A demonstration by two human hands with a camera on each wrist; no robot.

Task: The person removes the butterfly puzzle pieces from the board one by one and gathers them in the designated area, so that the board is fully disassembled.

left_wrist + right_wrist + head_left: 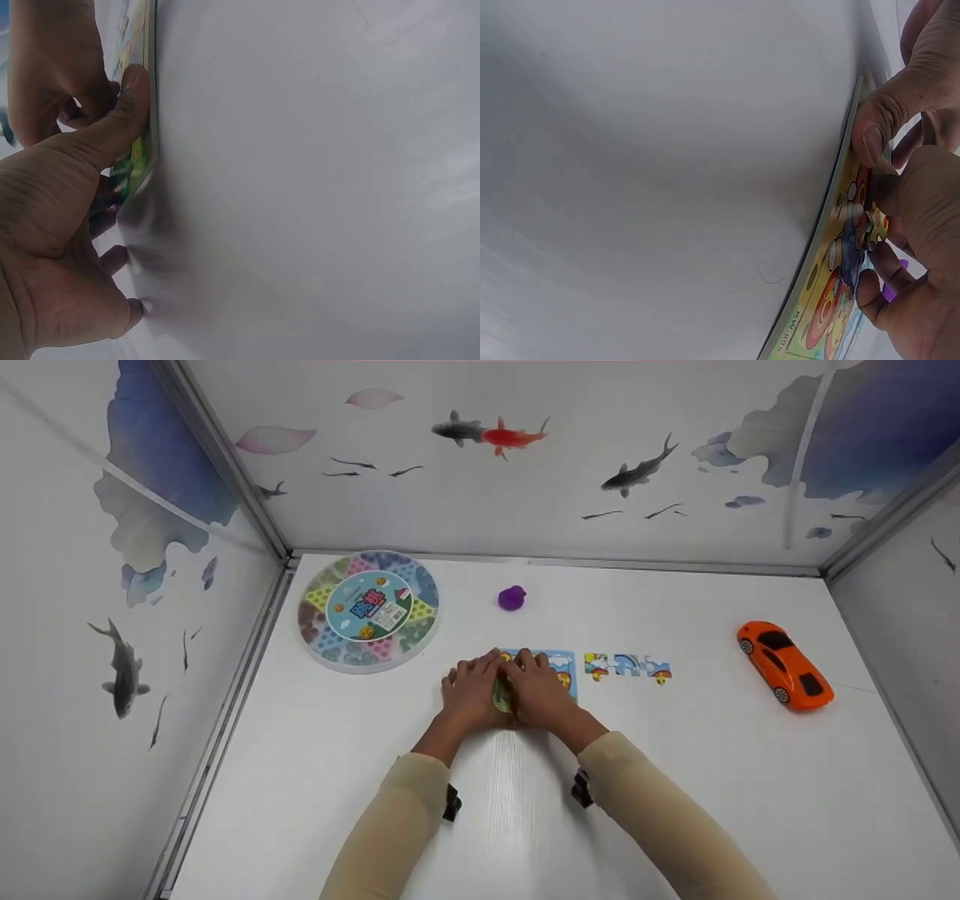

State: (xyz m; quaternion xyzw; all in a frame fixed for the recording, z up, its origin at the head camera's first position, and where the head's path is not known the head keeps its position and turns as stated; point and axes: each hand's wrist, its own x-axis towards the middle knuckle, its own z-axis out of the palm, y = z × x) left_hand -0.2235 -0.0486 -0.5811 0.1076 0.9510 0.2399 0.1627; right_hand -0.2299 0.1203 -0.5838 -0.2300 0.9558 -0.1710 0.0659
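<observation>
Pinching puzzle piece (878, 226), right hand (537, 690) over puzzle board (568, 660); left hand's (472, 691) grip clasping board corner, thumb along near edge.

Puzzle board (565, 666): blue, green, yellow, picture-printed. Puzzle pieces (627, 664): blue, white, yellow. Toy car (784, 666): orange, black-windowed. Small figure (511, 598): purple. Round disc (369, 607): multicoloured, dotted, blue-centred. Sleeves (397, 821): beige. Wall (517, 510): white, bears grey and red fish (514, 437).
</observation>
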